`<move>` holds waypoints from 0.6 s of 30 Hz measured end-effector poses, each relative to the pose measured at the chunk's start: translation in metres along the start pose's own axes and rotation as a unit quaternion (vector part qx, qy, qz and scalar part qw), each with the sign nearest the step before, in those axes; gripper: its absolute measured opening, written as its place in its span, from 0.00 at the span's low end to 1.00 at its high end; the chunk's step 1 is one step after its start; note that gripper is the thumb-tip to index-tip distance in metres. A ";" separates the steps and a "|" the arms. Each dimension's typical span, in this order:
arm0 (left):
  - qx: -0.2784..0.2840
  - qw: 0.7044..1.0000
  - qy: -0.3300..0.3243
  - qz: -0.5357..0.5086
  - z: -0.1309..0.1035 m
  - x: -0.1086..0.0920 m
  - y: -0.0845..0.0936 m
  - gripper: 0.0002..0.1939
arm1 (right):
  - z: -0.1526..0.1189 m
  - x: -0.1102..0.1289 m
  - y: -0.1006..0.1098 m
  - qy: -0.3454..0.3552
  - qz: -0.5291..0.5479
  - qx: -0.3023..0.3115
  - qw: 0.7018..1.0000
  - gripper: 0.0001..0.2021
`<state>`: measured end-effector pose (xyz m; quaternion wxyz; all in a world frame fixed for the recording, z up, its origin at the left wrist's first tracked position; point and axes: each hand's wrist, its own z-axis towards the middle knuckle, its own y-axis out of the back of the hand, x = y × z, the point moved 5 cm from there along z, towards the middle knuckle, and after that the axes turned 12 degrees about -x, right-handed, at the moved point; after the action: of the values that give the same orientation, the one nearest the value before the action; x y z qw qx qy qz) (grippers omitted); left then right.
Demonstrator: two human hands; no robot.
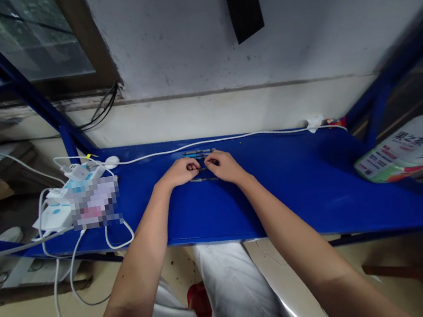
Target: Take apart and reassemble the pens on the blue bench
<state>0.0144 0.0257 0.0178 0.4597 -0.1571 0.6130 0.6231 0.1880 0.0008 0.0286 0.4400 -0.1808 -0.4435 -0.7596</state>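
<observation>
Several thin pens (203, 179) lie crosswise on the blue tabletop (299, 182), in a small group at the middle. A light-blue one (190, 155) is at the back of the group. My left hand (183, 171) is at the left ends of the pens, its fingers curled together on a dark, thin pen. From the right, my right hand (224, 164) pinches the other end of what looks like the same pen. The fingertips of both hands hide parts of the pens, and the two hands are slightly apart.
At the left are a white power strip (55, 215), white cables and a blurred-out phone (95, 201). A white cable (232, 138) runs along the back edge. A labelled plastic package (410, 145) sits at the right, near a blue frame post (382, 94). Crumpled white tissue (315, 122) lies back right.
</observation>
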 end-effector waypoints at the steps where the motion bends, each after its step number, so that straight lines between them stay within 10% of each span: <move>1: -0.001 1.000 -0.002 0.005 0.000 0.001 0.000 0.11 | -0.001 0.000 -0.002 0.007 -0.007 0.012 1.000 0.07; 11: -0.176 0.971 -0.010 -0.159 0.011 -0.006 0.011 0.09 | 0.000 -0.005 -0.002 -0.010 -0.005 0.008 1.000 0.06; 18: -0.112 0.901 0.038 -0.418 0.006 -0.025 -0.002 0.20 | 0.000 0.011 -0.011 -0.126 0.313 0.026 0.941 0.24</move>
<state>0.0313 0.0212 0.0365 0.6336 -0.4725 0.4340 0.4323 0.1731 -0.0025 0.0307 0.6011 -0.3931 -0.4356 -0.5426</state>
